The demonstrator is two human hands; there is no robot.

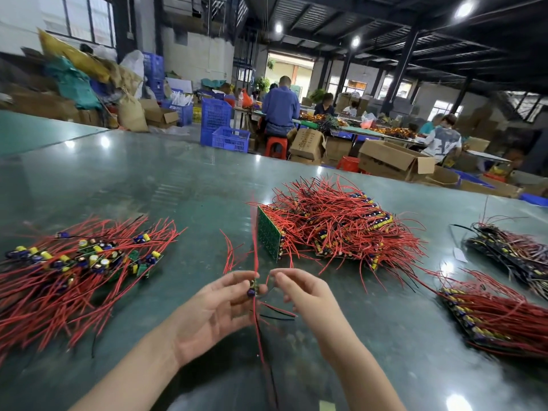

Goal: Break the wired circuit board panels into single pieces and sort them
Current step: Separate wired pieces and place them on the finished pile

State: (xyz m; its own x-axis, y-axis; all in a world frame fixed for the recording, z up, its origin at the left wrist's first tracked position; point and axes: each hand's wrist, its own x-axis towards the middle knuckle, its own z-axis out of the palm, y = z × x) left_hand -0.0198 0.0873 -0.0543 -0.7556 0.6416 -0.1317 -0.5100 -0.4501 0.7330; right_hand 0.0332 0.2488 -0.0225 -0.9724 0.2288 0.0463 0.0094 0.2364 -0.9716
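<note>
Seen from head height, looking down on a glossy dark green table (pixel 124 179) in a workshop. At centre, two bare forearms reaching in from 6 o'clock. Left hand (pixel 207 312) palm-up and tilted inward, fingers curled, fingertips pinching a small green circuit board piece with a blue capacitor and red wires (pixel 254 287). Right hand (pixel 305 295) just beside it at 3 o'clock, back toward the camera, thumb and forefinger drawn together at the piece's right edge; whether gripping it, cannot tell through the blur. Red wires standing up toward 12 o'clock and trailing down toward 6 o'clock from the piece.

At 9 o'clock, lying on the table, a loose heap of single boards with yellow and blue capacitors and red wires (pixel 80 262). At 1 o'clock, a large pile of unbroken green panels tangled in red wires (pixel 335 226), one panel propped on edge. At 3 o'clock, a stack of wired panels (pixel 489 318), and beyond it a darker stack with black wires (pixel 510 250).

Far off at 12 o'clock, seated workers, blue plastic crates (pixel 221 126) and cardboard boxes (pixel 394 160).
</note>
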